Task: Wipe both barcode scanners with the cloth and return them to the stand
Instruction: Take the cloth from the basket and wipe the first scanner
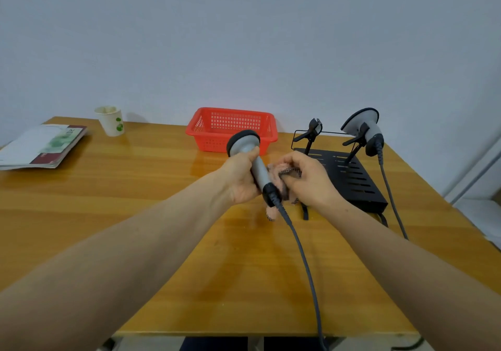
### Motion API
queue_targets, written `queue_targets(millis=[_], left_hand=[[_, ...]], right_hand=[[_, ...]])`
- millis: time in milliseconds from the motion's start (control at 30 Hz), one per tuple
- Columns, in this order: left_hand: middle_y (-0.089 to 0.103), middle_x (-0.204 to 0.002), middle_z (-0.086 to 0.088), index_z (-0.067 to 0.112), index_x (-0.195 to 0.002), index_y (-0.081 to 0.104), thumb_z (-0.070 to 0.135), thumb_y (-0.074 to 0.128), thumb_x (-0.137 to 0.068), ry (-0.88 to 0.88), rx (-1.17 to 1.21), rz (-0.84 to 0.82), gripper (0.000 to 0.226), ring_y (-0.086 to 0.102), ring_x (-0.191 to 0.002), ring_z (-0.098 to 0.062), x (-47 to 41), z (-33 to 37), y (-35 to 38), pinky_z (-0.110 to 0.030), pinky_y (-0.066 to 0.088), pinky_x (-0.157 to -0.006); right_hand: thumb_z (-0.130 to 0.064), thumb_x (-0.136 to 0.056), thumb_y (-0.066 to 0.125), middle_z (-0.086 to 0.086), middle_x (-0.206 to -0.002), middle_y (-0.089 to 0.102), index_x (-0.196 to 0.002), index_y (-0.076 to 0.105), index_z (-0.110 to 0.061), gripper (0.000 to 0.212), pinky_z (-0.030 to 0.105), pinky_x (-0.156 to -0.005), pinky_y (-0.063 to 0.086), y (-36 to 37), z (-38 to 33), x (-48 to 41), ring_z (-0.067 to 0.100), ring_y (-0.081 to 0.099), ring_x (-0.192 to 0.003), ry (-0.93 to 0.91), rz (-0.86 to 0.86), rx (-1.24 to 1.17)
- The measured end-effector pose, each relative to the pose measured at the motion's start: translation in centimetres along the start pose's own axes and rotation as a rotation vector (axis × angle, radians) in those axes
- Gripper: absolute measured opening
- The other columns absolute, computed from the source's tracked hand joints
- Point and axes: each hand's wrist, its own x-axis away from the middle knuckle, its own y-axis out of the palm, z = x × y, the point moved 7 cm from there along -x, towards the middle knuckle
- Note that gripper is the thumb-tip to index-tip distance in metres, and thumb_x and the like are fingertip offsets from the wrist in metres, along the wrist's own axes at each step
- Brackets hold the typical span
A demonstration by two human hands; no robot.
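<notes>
My left hand point(242, 178) grips the handle of a grey barcode scanner point(248, 147), head up and pointing away, above the table's middle. Its grey cable point(303, 258) trails down toward the near edge. My right hand point(307, 178) holds a pink cloth point(282, 173) with a dark mesh edge, pressed against the right side of the scanner's handle; a bit of cloth hangs below. A second grey scanner point(364, 125) rests in the right clip of the black stand point(355, 180). The stand's left clip point(311, 131) holds nothing.
A red plastic basket point(233, 128) sits at the back, just behind the held scanner. A paper cup point(110, 120) and a booklet point(43, 144) lie at the far left. The second scanner's cable point(391, 196) runs down the table's right side.
</notes>
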Motion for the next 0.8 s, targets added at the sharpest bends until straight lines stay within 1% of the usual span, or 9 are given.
queue_targets(millis=[33, 100, 200, 267, 333, 467, 567, 700, 800], left_hand=[[0.059, -0.111, -0.02, -0.001, -0.128, 0.04, 0.033, 0.044, -0.099, 0.009, 0.002, 0.006, 0.045, 0.06, -0.089, -0.029, 0.1, 0.1, 0.0, -0.045, 0.052, -0.074], [0.059, -0.098, -0.018, 0.0, -0.125, 0.041, 0.034, 0.044, -0.099, 0.023, -0.013, 0.005, 0.043, 0.061, -0.079, -0.028, 0.5, 0.2, 0.1, -0.043, 0.051, -0.064], [0.06, -0.102, -0.02, -0.002, -0.131, 0.039, 0.035, 0.042, -0.1, 0.035, 0.008, -0.011, 0.049, 0.062, -0.081, -0.03, 0.4, 0.4, 0.0, -0.043, 0.051, -0.065], [0.062, -0.104, -0.023, -0.005, -0.129, 0.041, 0.038, 0.036, -0.101, 0.01, 0.001, -0.041, 0.051, 0.064, -0.085, -0.033, 0.2, 0.1, 0.0, -0.045, 0.051, -0.068], [0.064, -0.092, -0.021, -0.006, -0.119, 0.045, 0.039, 0.033, -0.102, -0.003, 0.005, -0.069, 0.049, 0.064, -0.079, -0.032, 0.2, -0.3, 0.1, -0.045, 0.051, -0.066], [0.055, -0.08, -0.011, -0.001, -0.109, 0.049, 0.041, 0.038, -0.1, 0.019, 0.005, -0.039, 0.044, 0.058, -0.071, -0.024, 0.3, -0.4, -0.2, -0.04, 0.05, -0.06], [0.058, -0.088, -0.009, -0.001, -0.122, 0.05, 0.043, 0.04, -0.099, 0.053, -0.064, -0.02, 0.051, 0.058, -0.076, -0.022, 0.1, -0.2, -0.6, -0.039, 0.049, -0.065], [0.068, -0.066, -0.012, 0.0, -0.112, 0.051, 0.042, 0.04, -0.099, 0.053, -0.054, -0.057, 0.045, 0.067, -0.058, -0.024, 0.0, -0.1, -0.4, -0.042, 0.056, -0.058], [0.068, -0.098, -0.017, -0.001, -0.123, 0.053, 0.041, 0.041, -0.098, 0.094, -0.071, -0.085, 0.05, 0.067, -0.08, -0.029, -0.4, -0.1, 0.0, -0.044, 0.054, -0.076]], right_hand=[[0.001, -0.085, 0.057, 0.0, -0.099, 0.062, -0.087, 0.058, -0.027, 0.028, 0.02, -0.042, 0.046, -0.2, 0.6, -0.1, 0.002, 0.059, -0.056, 0.039, 0.011, 0.031], [-0.003, -0.082, 0.062, -0.001, -0.099, 0.063, -0.089, 0.059, -0.025, 0.024, 0.022, -0.049, 0.048, -1.0, 1.2, -0.2, 0.009, 0.062, -0.072, 0.073, 0.09, 0.048], [-0.006, -0.079, 0.064, -0.01, -0.096, 0.062, -0.097, 0.058, -0.022, 0.025, 0.018, -0.061, 0.051, -1.8, -0.2, 0.3, 0.004, 0.06, -0.086, 0.038, 0.157, -0.101], [-0.005, -0.076, 0.066, -0.014, -0.092, 0.062, -0.095, 0.059, -0.025, 0.029, 0.017, -0.067, 0.051, -1.4, -1.4, 0.8, 0.001, 0.059, -0.085, -0.033, 0.112, -0.133], [-0.003, -0.074, 0.067, -0.014, -0.087, 0.062, -0.087, 0.059, -0.029, 0.03, 0.023, -0.067, 0.054, -0.5, -1.4, 1.2, 0.006, 0.06, -0.082, -0.08, 0.038, -0.082], [-0.001, -0.075, 0.066, -0.012, -0.082, 0.061, -0.089, 0.058, -0.025, 0.029, 0.029, -0.066, 0.054, 0.1, 1.1, 0.7, 0.012, 0.06, -0.081, -0.001, -0.047, 0.175], [-0.005, -0.074, 0.069, -0.01, -0.092, 0.061, -0.097, 0.057, -0.025, 0.032, 0.033, -0.072, 0.056, -1.9, 1.6, -0.2, 0.013, 0.059, -0.09, 0.074, 0.097, 0.16], [-0.008, -0.077, 0.068, -0.011, -0.1, 0.059, -0.101, 0.054, -0.027, 0.034, 0.025, -0.079, 0.052, -3.6, -0.2, -0.6, 0.006, 0.056, -0.096, 0.039, 0.24, -0.107], [-0.009, -0.082, 0.064, -0.015, -0.1, 0.06, -0.101, 0.054, -0.03, 0.03, 0.019, -0.074, 0.053, -2.0, -1.5, -0.6, 0.004, 0.058, -0.099, -0.062, 0.17, -0.144]])
